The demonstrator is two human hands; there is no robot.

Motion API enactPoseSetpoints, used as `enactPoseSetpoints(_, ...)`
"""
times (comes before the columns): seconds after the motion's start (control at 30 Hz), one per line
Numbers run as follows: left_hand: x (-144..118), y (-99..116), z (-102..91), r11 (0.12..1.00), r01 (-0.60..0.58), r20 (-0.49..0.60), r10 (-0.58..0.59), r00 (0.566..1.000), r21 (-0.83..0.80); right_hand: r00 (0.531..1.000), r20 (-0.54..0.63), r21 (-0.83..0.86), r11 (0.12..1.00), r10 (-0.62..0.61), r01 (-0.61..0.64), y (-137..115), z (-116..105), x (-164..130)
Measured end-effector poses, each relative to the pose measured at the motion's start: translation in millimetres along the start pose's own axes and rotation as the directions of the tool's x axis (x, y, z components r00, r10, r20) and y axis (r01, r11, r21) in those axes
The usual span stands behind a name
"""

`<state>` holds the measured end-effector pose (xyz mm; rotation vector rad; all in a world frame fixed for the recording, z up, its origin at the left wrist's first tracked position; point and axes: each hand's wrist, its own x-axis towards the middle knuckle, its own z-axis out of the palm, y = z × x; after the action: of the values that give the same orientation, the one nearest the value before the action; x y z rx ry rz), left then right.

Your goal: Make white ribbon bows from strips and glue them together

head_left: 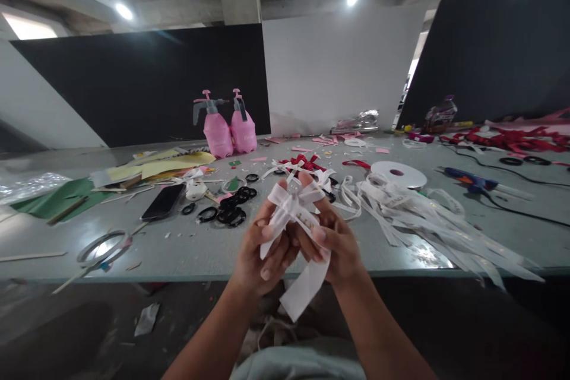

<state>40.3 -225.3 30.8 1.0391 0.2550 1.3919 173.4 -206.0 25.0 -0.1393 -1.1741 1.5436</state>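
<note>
A white ribbon bow (291, 205) is held up in front of me over the near edge of the grey table (187, 249). My left hand (260, 252) pinches its left side and lower tail. My right hand (332, 237) grips the bow from the right, fingers closed around its middle. A long white tail (307, 285) hangs down below both hands. A heap of white ribbon strips (418, 214) lies on the table just right of my hands.
Black rings (231, 211), a phone (163, 201) and a tape roll (102, 247) lie to the left. Two pink spray bottles (227, 127) stand at the back. A white ribbon spool (398, 174), a blue glue gun (469, 181) and red ribbons (507, 139) lie right.
</note>
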Motion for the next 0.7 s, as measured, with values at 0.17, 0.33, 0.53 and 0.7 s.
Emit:
enactPoseSetpoints(0.17, -0.3, 16.3, -4.8, 0.945, -0.006, -0.01, 0.01, 1.0, 0.327, 0.99, 0.094, -0.233, 0.969, 0.101, -0.077, -13.4, -7.5, -5.1)
enactPoseSetpoints(0.33, 0.2, 23.7, 2.8, 0.785, -0.106, -0.075, 0.19, 0.979, 0.611, 0.991, 0.124, -0.364, 0.931, 0.054, -0.005, -17.3, -5.5, -5.3)
enactPoseSetpoints(0.53, -9.2, 23.0, 3.0, 0.762, -0.018, 0.015, 0.01, 1.0, 0.647, 0.998, 0.05, -0.302, 0.953, 0.035, -0.018, -9.2, 0.9, 0.6)
enactPoseSetpoints(0.7, -7.3, 27.2, 0.7, 0.823, 0.042, 0.058, -0.091, 0.994, 0.567, 0.999, -0.032, -0.223, 0.975, 0.003, -0.01, -6.0, 8.1, 1.0)
